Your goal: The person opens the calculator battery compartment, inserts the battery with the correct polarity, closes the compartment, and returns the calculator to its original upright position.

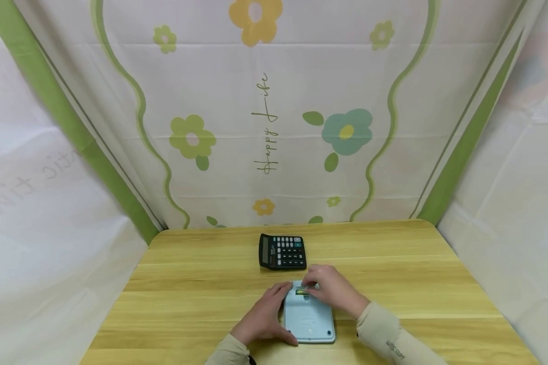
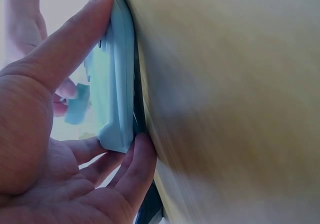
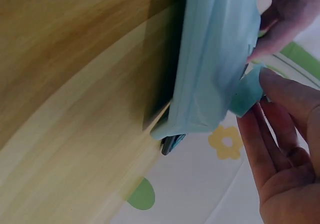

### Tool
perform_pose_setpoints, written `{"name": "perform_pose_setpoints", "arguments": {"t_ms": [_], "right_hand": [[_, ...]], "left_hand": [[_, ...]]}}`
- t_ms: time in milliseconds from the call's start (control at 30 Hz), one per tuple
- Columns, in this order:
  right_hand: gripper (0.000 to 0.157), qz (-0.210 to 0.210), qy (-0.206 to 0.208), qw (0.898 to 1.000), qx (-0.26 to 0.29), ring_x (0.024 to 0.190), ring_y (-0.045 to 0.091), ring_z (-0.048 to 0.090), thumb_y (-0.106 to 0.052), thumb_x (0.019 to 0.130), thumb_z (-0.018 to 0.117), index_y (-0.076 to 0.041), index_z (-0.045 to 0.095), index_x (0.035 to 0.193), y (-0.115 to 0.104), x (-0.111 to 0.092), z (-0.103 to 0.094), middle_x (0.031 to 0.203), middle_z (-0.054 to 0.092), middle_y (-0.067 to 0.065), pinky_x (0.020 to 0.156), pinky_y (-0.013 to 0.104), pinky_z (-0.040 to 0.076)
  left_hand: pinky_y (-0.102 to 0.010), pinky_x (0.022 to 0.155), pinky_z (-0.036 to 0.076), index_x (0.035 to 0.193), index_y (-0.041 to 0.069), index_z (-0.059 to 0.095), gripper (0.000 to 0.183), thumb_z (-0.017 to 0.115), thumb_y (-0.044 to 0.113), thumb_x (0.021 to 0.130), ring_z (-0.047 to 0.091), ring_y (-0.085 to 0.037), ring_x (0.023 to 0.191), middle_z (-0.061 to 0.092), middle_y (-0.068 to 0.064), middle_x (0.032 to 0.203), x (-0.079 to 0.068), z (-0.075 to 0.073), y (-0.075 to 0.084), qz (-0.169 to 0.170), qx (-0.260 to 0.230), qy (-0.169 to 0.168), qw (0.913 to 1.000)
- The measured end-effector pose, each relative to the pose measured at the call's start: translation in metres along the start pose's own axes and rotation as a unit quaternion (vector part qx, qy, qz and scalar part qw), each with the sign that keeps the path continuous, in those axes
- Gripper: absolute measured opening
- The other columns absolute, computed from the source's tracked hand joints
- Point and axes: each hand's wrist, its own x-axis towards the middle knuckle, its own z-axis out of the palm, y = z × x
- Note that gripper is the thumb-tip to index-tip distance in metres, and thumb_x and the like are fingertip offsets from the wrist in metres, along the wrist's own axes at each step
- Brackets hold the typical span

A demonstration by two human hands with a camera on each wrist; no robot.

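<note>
A light blue calculator (image 1: 308, 322) lies back side up on the table, with a green battery (image 1: 301, 292) showing in the slot near its far end. My left hand (image 1: 265, 314) holds the calculator along its left side, thumb at the near corner and fingers at the far one. Over the slot, my right hand (image 1: 335, 289) pinches a small light blue battery cover (image 3: 247, 94) between thumb and fingers. In the left wrist view the cover (image 2: 77, 104) appears beside the calculator's back.
Behind the light blue calculator, a black calculator (image 1: 283, 252) lies keys up on the wooden table (image 1: 187, 284). A white cloth with printed flowers (image 1: 224, 91) hangs at the table's far edge, and more white cloth (image 1: 507, 238) hangs at the sides.
</note>
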Motion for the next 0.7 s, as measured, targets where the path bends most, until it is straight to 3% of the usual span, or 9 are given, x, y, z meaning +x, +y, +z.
{"name": "perform_pose_setpoints", "arguments": {"t_ms": [233, 467, 700], "right_hand": [[0.011, -0.017, 0.008, 0.999, -0.026, 0.071, -0.001, 0.056, -0.014, 0.077, 0.08, -0.018, 0.077, 0.087, 0.0004, 0.0015, 0.0063, 0.083, 0.061, -0.01, 0.061, 0.014, 0.05], [0.013, -0.029, -0.004, 1.0, -0.011, 0.078, 0.0, 0.059, -0.015, 0.077, 0.08, -0.019, 0.078, 0.088, 0.001, 0.0006, 0.0075, 0.088, 0.066, -0.01, 0.068, 0.016, 0.053], [0.015, -0.055, -0.018, 0.998, -0.029, 0.08, 0.001, 0.063, -0.015, 0.078, 0.079, -0.019, 0.078, 0.092, 0.0006, -0.0009, 0.0058, 0.089, 0.07, -0.009, 0.07, 0.015, 0.053]], "left_hand": [[-0.044, 0.109, 0.038, 0.153, 0.023, 0.025, 0.127, 0.079, 0.073, 0.049, 0.033, -0.021, 0.137, 0.03, 0.004, 0.153, 0.0008, 0.0001, 0.0001, -0.012, -0.003, -0.013, 0.9998], [-0.041, 0.109, 0.039, 0.153, 0.02, 0.025, 0.127, 0.08, 0.071, 0.05, 0.035, -0.018, 0.136, 0.031, 0.005, 0.152, -0.0001, 0.0006, -0.0004, 0.002, -0.003, -0.002, 1.0], [-0.04, 0.109, 0.038, 0.153, 0.02, 0.025, 0.127, 0.08, 0.071, 0.05, 0.034, -0.018, 0.136, 0.031, 0.006, 0.152, -0.0007, -0.0003, -0.0005, 0.006, -0.002, 0.004, 1.0]]}}
